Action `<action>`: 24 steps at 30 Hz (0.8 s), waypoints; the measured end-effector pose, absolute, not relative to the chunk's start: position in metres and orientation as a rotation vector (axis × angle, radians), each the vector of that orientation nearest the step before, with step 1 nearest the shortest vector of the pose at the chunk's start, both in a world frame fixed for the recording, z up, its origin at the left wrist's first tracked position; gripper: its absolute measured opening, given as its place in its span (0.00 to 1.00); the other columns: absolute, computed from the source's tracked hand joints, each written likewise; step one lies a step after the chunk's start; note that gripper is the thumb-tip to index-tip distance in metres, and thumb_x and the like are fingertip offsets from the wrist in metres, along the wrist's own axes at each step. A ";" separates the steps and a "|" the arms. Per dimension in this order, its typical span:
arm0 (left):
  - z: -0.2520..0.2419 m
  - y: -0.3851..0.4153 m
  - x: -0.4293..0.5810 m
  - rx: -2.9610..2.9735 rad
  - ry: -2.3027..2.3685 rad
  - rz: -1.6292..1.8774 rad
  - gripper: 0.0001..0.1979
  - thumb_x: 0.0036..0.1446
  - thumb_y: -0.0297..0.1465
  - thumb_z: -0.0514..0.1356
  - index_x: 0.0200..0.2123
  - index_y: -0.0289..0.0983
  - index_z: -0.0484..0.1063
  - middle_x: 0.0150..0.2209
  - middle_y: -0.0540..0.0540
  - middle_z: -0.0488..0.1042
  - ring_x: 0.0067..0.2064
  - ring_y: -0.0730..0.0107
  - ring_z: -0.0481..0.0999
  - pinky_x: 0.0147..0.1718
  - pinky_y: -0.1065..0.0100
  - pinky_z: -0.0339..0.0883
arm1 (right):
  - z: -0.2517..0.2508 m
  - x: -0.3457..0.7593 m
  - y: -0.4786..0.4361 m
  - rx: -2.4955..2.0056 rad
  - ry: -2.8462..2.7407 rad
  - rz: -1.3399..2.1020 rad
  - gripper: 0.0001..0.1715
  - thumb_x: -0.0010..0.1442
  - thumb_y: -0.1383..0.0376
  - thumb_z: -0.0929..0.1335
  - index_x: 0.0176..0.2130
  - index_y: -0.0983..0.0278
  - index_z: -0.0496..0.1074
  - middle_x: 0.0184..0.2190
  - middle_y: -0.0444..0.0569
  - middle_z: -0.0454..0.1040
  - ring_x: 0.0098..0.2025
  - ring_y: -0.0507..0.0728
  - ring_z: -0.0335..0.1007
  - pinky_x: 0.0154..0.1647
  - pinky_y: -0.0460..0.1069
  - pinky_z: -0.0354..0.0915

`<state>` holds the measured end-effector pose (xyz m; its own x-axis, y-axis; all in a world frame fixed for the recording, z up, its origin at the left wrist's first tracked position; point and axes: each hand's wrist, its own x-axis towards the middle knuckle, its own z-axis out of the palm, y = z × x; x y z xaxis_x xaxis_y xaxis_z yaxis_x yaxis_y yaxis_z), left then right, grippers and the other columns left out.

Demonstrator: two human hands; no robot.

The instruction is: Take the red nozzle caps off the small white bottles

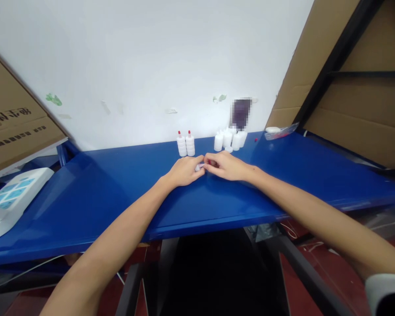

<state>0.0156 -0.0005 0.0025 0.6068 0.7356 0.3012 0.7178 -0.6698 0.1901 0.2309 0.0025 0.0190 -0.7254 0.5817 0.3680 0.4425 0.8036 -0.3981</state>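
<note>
Over the middle of the blue table (125, 175), my left hand (185, 170) is closed on a small white nozzle piece (198, 167), its tip pointing right. Facing it, my right hand (228, 166) pinches at that tip, with a small red piece (212, 162) partly showing between its fingers. The fingertips of both hands meet or nearly meet. Just behind my left hand stand two white ribbed bottles (186, 145) with red tips. Several white bottles (226, 139) without red tips stand upright behind my right hand, a white cap lying before them.
A small red cap (256, 140) and a clear plastic bag (281, 131) lie at the back right. On the left are a white device (18, 197) with blue panels and a cardboard box (16, 118). A white wall (134, 66) rises behind the table.
</note>
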 end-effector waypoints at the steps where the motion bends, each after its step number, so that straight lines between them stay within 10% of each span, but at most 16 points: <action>1: 0.003 -0.001 0.016 2.759 1.245 0.564 0.16 0.66 0.39 0.54 0.50 0.38 0.71 0.37 0.44 0.80 0.37 0.58 0.79 0.35 0.64 0.67 | 0.019 0.231 0.002 -0.752 -2.507 0.395 0.10 0.67 0.61 0.64 0.37 0.64 0.69 0.24 0.42 0.69 0.25 0.50 0.60 0.31 0.48 0.55; 7: 0.003 0.002 0.014 2.631 1.326 0.688 0.29 0.67 0.48 0.54 0.66 0.41 0.61 0.37 0.46 0.78 0.36 0.61 0.78 0.37 0.64 0.67 | 0.028 0.248 0.012 -0.894 -2.225 0.272 0.10 0.65 0.62 0.63 0.33 0.63 0.67 0.24 0.43 0.70 0.26 0.52 0.61 0.31 0.48 0.56; 13: 0.005 0.006 0.009 2.594 1.385 0.664 0.23 0.71 0.46 0.46 0.45 0.39 0.76 0.33 0.46 0.78 0.35 0.62 0.76 0.37 0.64 0.65 | 0.028 0.292 0.046 -1.345 -1.978 0.010 0.08 0.64 0.64 0.62 0.34 0.62 0.68 0.26 0.48 0.72 0.29 0.57 0.65 0.34 0.51 0.56; 24: -0.002 0.012 0.006 2.320 1.378 0.856 0.20 0.66 0.33 0.42 0.31 0.38 0.71 0.29 0.48 0.75 0.33 0.65 0.73 0.38 0.65 0.65 | 0.018 0.300 0.059 -1.649 -2.094 -0.109 0.14 0.65 0.60 0.62 0.41 0.63 0.74 0.34 0.56 0.78 0.36 0.63 0.71 0.34 0.52 0.57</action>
<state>0.0056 0.0116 -0.0022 0.3589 0.8713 0.3347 0.6864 -0.4894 0.5379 0.3001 0.0586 0.0178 -0.1677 0.8984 0.4059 0.9358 0.2746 -0.2212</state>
